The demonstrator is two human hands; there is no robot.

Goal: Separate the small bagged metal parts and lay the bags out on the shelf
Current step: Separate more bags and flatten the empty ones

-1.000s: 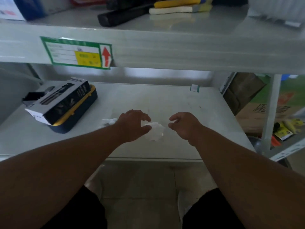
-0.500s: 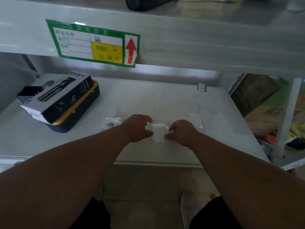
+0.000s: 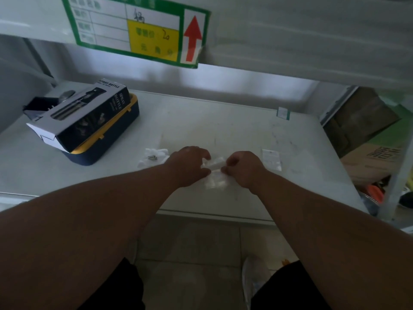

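The shelf (image 3: 201,121) carries a spray bottle box (image 3: 82,115) on a blue-and-yellow case (image 3: 107,144) at its left edge. Near the front edge, the left hand (image 3: 190,163) and right hand (image 3: 242,167) both pinch one clear bag (image 3: 215,173) between them (contents not discernible). One bag with screws (image 3: 153,155) lies just left of the hands, and a flat bag (image 3: 271,158) just right.

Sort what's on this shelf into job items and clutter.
Job: bag between both hands, left hand, right hand, bag with metal parts, flat bag at right, shelf.
Clutter: spray bottle box, navy case, shelf label.
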